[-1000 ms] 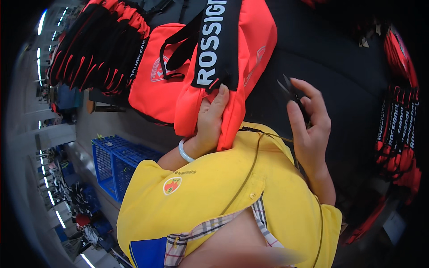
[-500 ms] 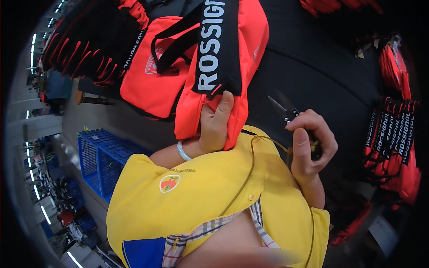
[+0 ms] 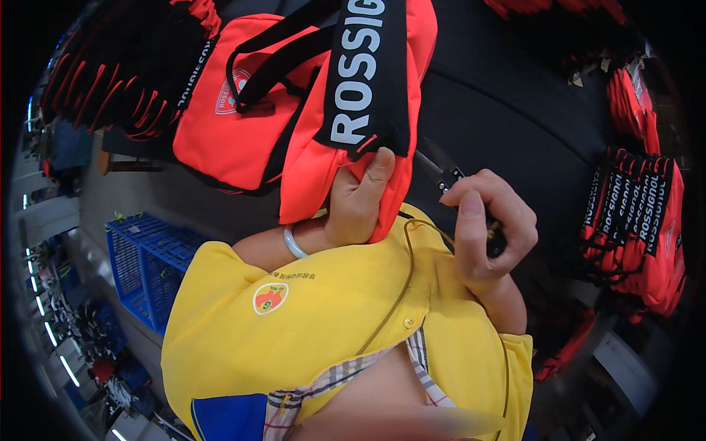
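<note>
While the left hand point(image 3: 358, 206) pinches the lower edge of the red bag point(image 3: 323, 125) hanging over the dark worktop point(image 3: 507, 110), seemingly to steady it, the right hand point(image 3: 489, 228) curls shut around small black snips point(image 3: 445, 176) just beside it.

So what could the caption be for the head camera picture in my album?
Left hand grips a red-orange bag by its lower edge while the right hand holds small black snips beside it.
</note>
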The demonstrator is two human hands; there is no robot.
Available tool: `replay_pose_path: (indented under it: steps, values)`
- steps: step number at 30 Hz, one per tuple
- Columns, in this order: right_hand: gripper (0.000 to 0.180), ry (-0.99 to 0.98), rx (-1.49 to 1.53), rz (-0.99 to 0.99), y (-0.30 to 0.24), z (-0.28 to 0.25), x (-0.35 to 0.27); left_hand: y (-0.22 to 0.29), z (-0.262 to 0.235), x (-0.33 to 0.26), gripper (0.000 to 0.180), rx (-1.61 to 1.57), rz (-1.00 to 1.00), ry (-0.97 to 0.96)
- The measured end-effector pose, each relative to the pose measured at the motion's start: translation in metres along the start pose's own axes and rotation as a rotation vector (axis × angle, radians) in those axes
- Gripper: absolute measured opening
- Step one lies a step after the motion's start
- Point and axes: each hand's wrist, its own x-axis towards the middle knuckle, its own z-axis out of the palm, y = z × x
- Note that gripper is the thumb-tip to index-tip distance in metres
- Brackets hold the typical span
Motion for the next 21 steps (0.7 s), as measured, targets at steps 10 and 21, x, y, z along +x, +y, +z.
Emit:
replay_pose_path:
  steps: [10,21]
  values:
    - [0.013,-0.035,-0.064,0.092,-0.003,0.009,0.006,0.011,0.008,0.009,0.023,-0.01,-0.021,0.051]
    - [0.007,-0.054,-0.099,-0.028,-0.004,0.011,0.006,0.008,-0.004,0.004,0.021,-0.044,-0.058,-0.026]
